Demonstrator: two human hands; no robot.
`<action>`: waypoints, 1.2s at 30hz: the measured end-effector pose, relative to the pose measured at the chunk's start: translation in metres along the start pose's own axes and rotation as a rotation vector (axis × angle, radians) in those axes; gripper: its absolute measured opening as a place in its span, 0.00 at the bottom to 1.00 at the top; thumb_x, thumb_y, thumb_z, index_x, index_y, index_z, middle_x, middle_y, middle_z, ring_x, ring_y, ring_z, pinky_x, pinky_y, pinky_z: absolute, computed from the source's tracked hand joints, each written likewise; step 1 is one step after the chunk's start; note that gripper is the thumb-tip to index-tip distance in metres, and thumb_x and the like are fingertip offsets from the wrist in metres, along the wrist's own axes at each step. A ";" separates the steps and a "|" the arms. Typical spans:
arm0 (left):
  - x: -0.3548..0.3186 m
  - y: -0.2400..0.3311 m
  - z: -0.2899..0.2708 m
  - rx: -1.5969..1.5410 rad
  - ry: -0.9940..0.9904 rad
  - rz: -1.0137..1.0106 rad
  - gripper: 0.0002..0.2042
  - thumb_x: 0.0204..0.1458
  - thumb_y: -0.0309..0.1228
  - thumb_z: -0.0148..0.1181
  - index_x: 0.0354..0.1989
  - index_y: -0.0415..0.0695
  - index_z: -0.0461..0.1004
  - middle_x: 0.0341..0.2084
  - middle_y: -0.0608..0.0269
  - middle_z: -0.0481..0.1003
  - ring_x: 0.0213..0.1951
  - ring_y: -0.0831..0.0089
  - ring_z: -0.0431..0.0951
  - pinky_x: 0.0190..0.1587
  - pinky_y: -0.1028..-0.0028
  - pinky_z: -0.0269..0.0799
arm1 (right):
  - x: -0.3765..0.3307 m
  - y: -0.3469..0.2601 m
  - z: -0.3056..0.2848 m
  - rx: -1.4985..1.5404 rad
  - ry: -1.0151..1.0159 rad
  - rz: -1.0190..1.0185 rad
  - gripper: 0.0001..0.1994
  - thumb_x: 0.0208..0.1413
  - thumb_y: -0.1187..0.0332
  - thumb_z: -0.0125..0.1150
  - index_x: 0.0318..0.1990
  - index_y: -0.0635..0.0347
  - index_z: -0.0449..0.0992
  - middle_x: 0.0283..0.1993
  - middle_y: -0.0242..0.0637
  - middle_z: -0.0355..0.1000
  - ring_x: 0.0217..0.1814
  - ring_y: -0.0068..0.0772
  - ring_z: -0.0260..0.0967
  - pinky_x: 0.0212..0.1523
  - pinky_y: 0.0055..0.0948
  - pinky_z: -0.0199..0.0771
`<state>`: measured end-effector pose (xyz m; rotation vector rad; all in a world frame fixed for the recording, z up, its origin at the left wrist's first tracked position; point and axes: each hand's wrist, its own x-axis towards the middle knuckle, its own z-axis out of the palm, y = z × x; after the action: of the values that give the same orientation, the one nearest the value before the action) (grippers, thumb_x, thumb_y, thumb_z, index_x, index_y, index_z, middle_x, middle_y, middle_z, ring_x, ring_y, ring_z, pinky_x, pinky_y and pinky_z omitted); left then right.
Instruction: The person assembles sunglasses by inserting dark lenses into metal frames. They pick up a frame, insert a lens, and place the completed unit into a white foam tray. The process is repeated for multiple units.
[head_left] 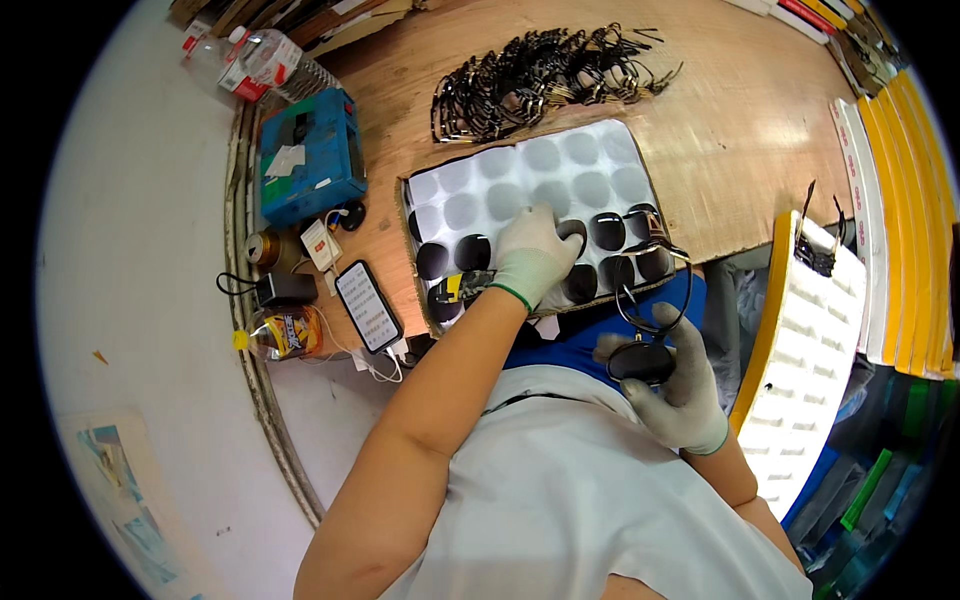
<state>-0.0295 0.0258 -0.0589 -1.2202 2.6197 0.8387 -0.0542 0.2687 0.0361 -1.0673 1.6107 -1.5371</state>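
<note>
My left hand (535,255), in a pale glove with a green cuff, reaches onto a white moulded tray (520,180) and rests its fingers on a dark oval lens (573,232) in one of the hollows. Several more dark lenses fill the tray's near rows; the far rows are bare. My right hand (672,385), gloved the same way, is shut on a black spectacle frame (645,340) with a dark lens in it, held over my lap near the table's edge.
A heap of black spectacle frames (545,75) lies behind the tray on the wooden table (740,130). To the left sit a blue box (310,155), a phone (368,305), a small can, a jar and a plastic bottle (250,55). A white and yellow tray stack (810,350) stands at right.
</note>
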 end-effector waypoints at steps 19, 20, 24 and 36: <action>-0.161 -0.054 -0.070 -1.780 -0.541 0.189 0.13 0.62 0.28 0.61 0.51 0.38 0.71 0.39 0.63 0.75 0.34 0.77 0.74 0.36 0.75 0.74 | 0.027 -0.021 0.036 0.453 -0.285 0.414 0.17 0.65 0.70 0.57 0.56 0.71 0.69 0.46 0.41 0.77 0.42 0.23 0.74 0.44 0.26 0.77; -0.162 -0.058 -0.069 -1.808 -0.604 0.166 0.14 0.62 0.29 0.61 0.53 0.38 0.71 0.40 0.63 0.75 0.35 0.77 0.75 0.37 0.75 0.75 | 0.028 -0.020 0.034 0.449 -0.339 0.431 0.17 0.66 0.68 0.56 0.56 0.72 0.70 0.45 0.41 0.77 0.42 0.23 0.74 0.44 0.26 0.77; -0.164 -0.065 -0.069 -1.702 -0.626 0.202 0.15 0.63 0.31 0.61 0.53 0.37 0.72 0.41 0.64 0.75 0.40 0.77 0.76 0.44 0.74 0.75 | 0.023 -0.028 0.035 0.567 -0.345 0.539 0.18 0.68 0.65 0.53 0.57 0.74 0.71 0.46 0.42 0.76 0.44 0.26 0.73 0.47 0.29 0.77; -0.172 -0.062 -0.057 -1.379 -0.308 0.266 0.10 0.65 0.33 0.60 0.46 0.37 0.75 0.37 0.68 0.74 0.38 0.81 0.72 0.43 0.75 0.72 | 0.010 -0.014 0.050 0.153 -0.229 0.277 0.15 0.73 0.64 0.47 0.50 0.72 0.71 0.41 0.40 0.78 0.42 0.26 0.75 0.46 0.30 0.78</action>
<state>0.1365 0.0774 0.0207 -0.6842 1.7615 2.7984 -0.0132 0.2376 0.0457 -0.8620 1.3951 -1.2823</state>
